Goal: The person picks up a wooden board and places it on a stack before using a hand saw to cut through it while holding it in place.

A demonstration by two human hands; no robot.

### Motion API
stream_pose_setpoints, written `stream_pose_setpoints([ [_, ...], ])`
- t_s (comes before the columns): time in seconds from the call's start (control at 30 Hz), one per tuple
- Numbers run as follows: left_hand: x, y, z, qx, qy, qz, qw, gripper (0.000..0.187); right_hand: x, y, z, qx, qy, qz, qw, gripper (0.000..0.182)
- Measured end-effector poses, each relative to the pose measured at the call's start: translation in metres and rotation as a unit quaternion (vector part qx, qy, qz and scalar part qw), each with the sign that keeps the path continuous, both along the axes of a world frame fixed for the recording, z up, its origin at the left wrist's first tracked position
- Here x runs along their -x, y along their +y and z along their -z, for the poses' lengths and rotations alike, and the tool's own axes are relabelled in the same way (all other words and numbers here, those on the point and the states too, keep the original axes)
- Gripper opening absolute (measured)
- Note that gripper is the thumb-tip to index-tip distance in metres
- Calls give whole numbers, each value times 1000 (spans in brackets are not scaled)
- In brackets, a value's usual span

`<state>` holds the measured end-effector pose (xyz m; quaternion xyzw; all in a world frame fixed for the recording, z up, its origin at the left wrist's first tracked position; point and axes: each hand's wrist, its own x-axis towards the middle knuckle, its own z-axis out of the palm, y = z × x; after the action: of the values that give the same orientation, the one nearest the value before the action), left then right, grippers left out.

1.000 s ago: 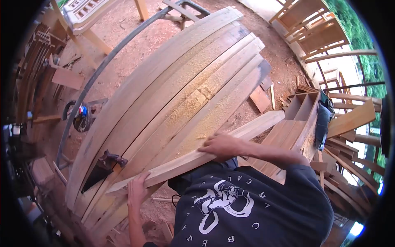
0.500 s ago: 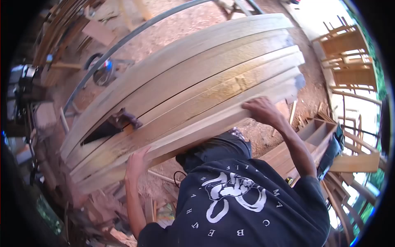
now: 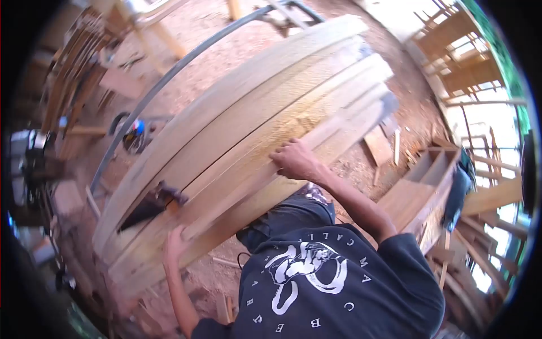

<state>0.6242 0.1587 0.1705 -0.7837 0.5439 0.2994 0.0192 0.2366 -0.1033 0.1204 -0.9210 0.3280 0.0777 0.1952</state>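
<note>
Several long pale wooden planks [image 3: 226,116] lie side by side in front of me. My right hand [image 3: 293,160] is closed on the upper edge of a narrow plank [image 3: 240,195], its fingers curled over the wood. Lower left, my left hand [image 3: 175,242] grips the same plank near its other end; that hand is partly blurred. This plank lies slanted over the others, smeared by motion. A handsaw with a dark blade [image 3: 140,213] rests on the planks just beyond my left hand.
A curved grey metal bar [image 3: 169,79] runs behind the planks. To the right stands a wooden shelf unit [image 3: 415,186] with dark cloth [image 3: 456,195] over its edge. A wooden board [image 3: 378,146] and scraps lie on the dirt floor. Stacked timber [image 3: 79,85] stands far left.
Both hands have shifted the narrow plank away from my body, up over the neighbouring planks. My right hand has moved left along the view, and the view itself has turned slightly.
</note>
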Motion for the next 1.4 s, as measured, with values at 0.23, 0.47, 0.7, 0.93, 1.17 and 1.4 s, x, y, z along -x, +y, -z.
stream_pose_setpoints([
  [0.23, 62, -50, 46, 84, 114, 36, 989, 73, 13, -3, -7, 0, -138, 10, 990, 67],
  [0.47, 55, -39, 38, 69, 37, 38, 996, 66, 56, -32, -11, 62, -91, 37, 993, 65],
  [0.7, 28, -22, 34, 4, 33, 47, 998, 52, 60, -43, -16, 57, -102, 1, 993, 42],
  [0.93, 36, -28, 38, 12, 47, 23, 999, 48, 44, -48, -25, 13, -30, 0, 999, 41],
  [1.17, 89, -62, 39, 88, 69, -4, 994, 43, -36, -30, -23, -215, -56, -73, 972, 53],
  [1.4, 93, -51, 59, 156, 37, -17, 987, 47, -127, -6, -10, -229, -111, -49, 966, 52],
])
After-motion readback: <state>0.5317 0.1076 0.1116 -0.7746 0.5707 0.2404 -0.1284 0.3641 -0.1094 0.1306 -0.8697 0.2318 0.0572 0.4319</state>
